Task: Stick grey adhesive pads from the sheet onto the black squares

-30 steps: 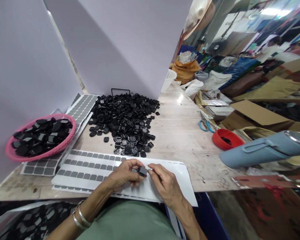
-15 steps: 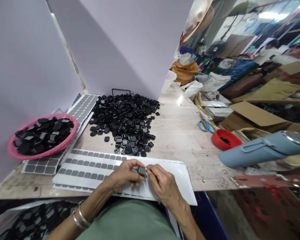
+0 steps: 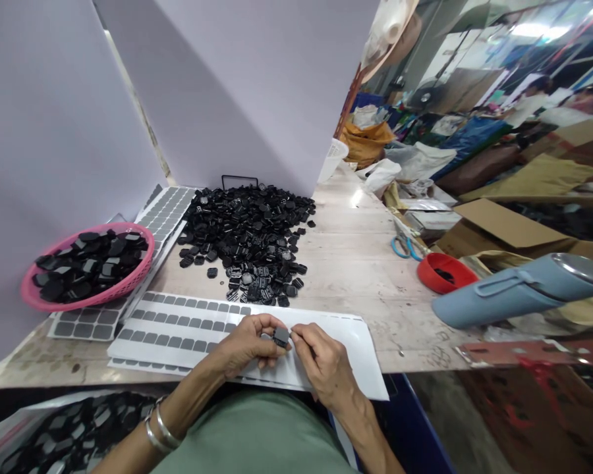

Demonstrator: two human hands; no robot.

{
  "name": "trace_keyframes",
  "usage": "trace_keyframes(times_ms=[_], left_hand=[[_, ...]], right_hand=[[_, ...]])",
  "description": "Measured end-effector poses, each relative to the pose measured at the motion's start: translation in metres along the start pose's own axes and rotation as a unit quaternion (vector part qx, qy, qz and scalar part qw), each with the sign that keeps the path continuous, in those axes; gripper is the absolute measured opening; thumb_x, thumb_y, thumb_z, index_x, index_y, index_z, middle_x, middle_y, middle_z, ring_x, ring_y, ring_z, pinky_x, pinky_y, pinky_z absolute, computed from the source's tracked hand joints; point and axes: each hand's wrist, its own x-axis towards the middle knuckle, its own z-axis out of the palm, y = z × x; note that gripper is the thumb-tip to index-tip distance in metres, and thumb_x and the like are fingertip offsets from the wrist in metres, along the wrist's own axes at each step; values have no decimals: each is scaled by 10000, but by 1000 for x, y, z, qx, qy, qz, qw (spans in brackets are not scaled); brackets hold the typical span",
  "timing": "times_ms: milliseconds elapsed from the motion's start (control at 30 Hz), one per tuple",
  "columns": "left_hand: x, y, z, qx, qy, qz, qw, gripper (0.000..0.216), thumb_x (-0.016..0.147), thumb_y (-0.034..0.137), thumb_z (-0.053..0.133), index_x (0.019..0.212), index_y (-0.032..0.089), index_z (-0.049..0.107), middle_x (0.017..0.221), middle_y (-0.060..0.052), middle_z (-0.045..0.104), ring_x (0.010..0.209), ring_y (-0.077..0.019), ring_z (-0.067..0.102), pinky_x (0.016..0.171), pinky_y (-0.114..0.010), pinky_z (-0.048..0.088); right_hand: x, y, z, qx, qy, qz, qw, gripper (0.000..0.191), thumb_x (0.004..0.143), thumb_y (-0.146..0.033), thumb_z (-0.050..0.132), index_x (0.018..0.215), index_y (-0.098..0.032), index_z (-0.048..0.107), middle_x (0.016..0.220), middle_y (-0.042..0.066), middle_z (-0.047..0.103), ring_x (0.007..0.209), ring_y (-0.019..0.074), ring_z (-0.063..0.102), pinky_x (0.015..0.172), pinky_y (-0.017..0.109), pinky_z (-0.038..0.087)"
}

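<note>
My left hand (image 3: 254, 341) pinches a small black plastic piece (image 3: 281, 336) with a grey top between thumb and fingers. Close to its right edge is my right hand (image 3: 321, 355), thumb and forefinger pressed together; whatever they hold, if anything, is too small to make out. Both hands are over a white sheet of grey stickers (image 3: 178, 322), whose right part is bare backing. Beyond the sheet lies a big heap of similar black pieces (image 3: 252, 224). To the left, a pink basket (image 3: 147, 253) holds more black pieces, many with grey tops.
More sticker sheets (image 3: 165, 210) lie under and behind the basket. A pale partition (image 3: 217, 85) rises behind the heap. On the right are blue-handled scissors (image 3: 405, 247), a red bowl (image 3: 442, 280), a blue-grey bottle (image 3: 514, 293) and cardboard boxes (image 3: 514, 224). A bag of black pieces (image 3: 74, 428) sits below the table edge.
The black piece has turned slightly in my left hand, showing more of its front edge. My right fingertips stay beside it. The whole view has shifted a little.
</note>
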Motion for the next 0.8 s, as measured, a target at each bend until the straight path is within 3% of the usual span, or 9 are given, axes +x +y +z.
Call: trace_keyframes(times_ms=[500,700,800], left_hand=[[-4,-3,2,-1,17,-4,1000,387,563,90,724,925,118,591,698,5,638,427,-72,543,358,-151,357],[-4,-6,0,-5,20,-3,1000,396,551,135,768,905,120,591,719,-9,648,429,-73,546,364,-153,349],[-4,-7,1,-7,29,6,1000,415,548,196,799,902,125,594,631,15,617,424,-84,540,367,-163,352]], right_hand=[[-6,-3,5,-44,-23,2,999,238,968,-220,361,883,-182,580,793,47,593,702,158,594,642,251,443],[-8,-4,7,-57,-34,7,998,251,977,-232,339,863,-190,559,793,46,592,704,159,590,640,253,441],[-9,-4,10,-64,-30,-6,998,276,985,-252,317,859,-199,556,779,45,604,692,163,604,630,257,459]])
